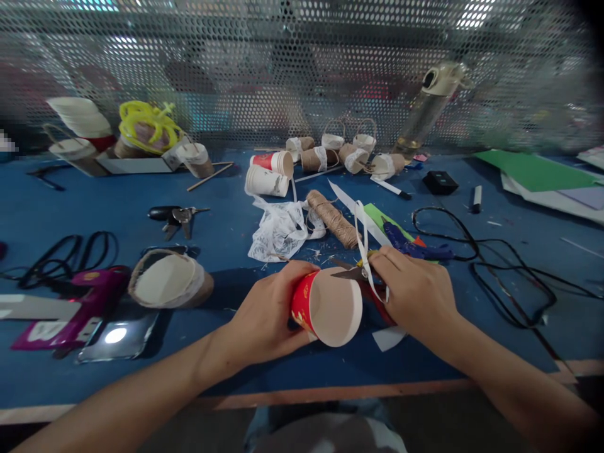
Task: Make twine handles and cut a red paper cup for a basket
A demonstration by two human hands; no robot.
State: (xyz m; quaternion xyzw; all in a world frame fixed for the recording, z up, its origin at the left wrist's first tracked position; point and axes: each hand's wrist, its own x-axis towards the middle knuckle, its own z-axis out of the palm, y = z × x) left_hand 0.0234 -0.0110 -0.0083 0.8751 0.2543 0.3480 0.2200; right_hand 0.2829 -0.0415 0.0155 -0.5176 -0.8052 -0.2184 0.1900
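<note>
My left hand [276, 308] is wrapped round a red paper cup [336, 308], which is tipped so its pale inside faces me. In my right hand [410, 286] is a pair of scissors [353, 273], the dark blade lying at the cup's upper rim. A narrow white strip [364, 236] loops up beside the scissors and hangs by my right fingers; whether it is attached to the cup I cannot tell. Under my right hand a small white paper scrap [389, 338] lies on the blue table [236, 371]. My fingers partly hide the scissors' handles.
Beyond the cup lie white lace [278, 229], a twine roll [333, 220] and blue-handled pliers [415, 245]. To the left are a twine-trimmed cup [172, 280], a purple glue gun [89, 302], a phone [120, 336] and keys [182, 217]. Black cable [495, 270] coils at right. Perforated metal [264, 75] stands behind.
</note>
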